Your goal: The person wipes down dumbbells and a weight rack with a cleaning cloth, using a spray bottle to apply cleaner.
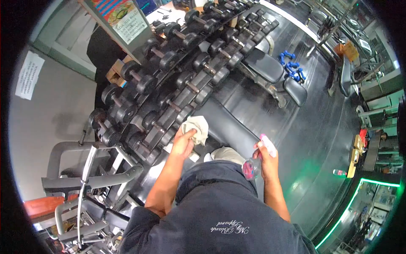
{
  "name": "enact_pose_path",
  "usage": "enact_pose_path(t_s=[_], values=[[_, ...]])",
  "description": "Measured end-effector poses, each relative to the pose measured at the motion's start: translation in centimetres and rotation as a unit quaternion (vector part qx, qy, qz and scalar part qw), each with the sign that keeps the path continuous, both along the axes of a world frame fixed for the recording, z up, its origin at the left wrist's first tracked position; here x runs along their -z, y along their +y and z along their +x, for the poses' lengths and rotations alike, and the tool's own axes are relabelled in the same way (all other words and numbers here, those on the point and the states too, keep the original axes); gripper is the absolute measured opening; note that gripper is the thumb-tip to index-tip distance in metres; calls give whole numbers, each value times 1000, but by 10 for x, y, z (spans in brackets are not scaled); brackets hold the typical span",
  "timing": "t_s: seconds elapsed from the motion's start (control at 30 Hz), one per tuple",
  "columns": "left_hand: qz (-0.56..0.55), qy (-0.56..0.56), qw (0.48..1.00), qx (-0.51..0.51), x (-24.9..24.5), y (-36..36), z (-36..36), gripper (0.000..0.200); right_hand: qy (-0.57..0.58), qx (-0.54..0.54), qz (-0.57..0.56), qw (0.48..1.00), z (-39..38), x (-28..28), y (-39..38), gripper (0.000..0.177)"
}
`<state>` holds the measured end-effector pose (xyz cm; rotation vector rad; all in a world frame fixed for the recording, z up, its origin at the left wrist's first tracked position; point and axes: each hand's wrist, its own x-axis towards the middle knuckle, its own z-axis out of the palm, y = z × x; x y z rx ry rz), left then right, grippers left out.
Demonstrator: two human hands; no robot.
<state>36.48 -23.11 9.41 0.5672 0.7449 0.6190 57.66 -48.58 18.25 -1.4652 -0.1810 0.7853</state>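
My left hand (pixel 182 144) grips a crumpled pale cloth (pixel 197 128), held near the lower tier of the dumbbell rack (pixel 207 42). In my right hand (pixel 269 163) is a spray bottle (pixel 251 168) with a clear body, a pink label and a white and pink spray head. The bottle tilts, its body hanging toward my waist. Below and between both hands lies a black padded bench (pixel 230 129). Black dumbbells (pixel 159 54) sit in two rows on the rack, the closest ones just beyond the cloth.
Blue dumbbells (pixel 292 67) lie on the dark floor beside another black bench (pixel 264 65). A grey metal gym machine (pixel 91 182) stands at my left. A framed sign (pixel 122 21) rises behind the rack. On the right, a bottle (pixel 339 172) lies near a green-lit edge (pixel 338 220).
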Motion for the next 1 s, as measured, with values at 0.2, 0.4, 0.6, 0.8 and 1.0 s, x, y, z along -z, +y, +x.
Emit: enact_pose_path(t_s=[0.2,0.4,0.6,0.8,1.0], values=[[-104,-92,989,44,6,29,29,41,-4,8,-3,1000,42,-1,26,32],[-86,46,995,18,32,51,32,41,-8,-15,-36,999,74,4,64,30],[40,196,979,21,60,89,43,40,22,-35,-74,996,86,18,119,22],[130,300,945,-5,150,193,83,46,58,-57,-136,987,97,120,157,24],[457,484,743,69,270,309,175,61,135,-68,-161,975,97,250,211,26]])
